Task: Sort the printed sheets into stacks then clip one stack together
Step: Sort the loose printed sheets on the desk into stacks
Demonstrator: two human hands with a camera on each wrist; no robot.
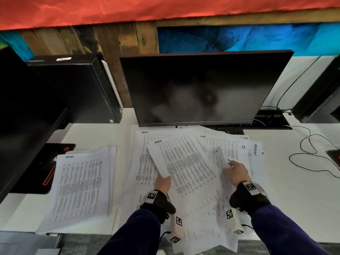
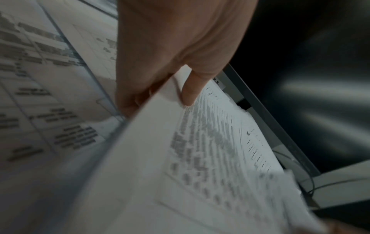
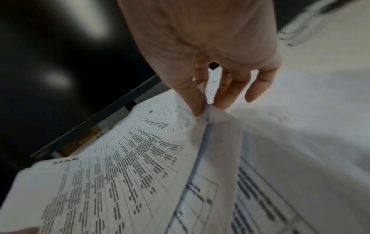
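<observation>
We see a sorted stack [image 1: 81,183] at lower left on the desk [image 1: 294,199], loose sheets [image 1: 185,172] spread at centre below the monitor [image 1: 198,89], a computer tower [image 1: 77,87] at upper left.

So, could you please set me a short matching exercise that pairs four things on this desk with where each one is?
Things:
1. lifted sheet
2. sorted stack
3. monitor
4. loose cable

Places:
A. on the desk at the far right
B. held at its edges by the left hand and right hand
C. upright behind the spread papers
D. lying to the left of the spread papers

Pairs: 1-B, 2-D, 3-C, 4-A
</observation>
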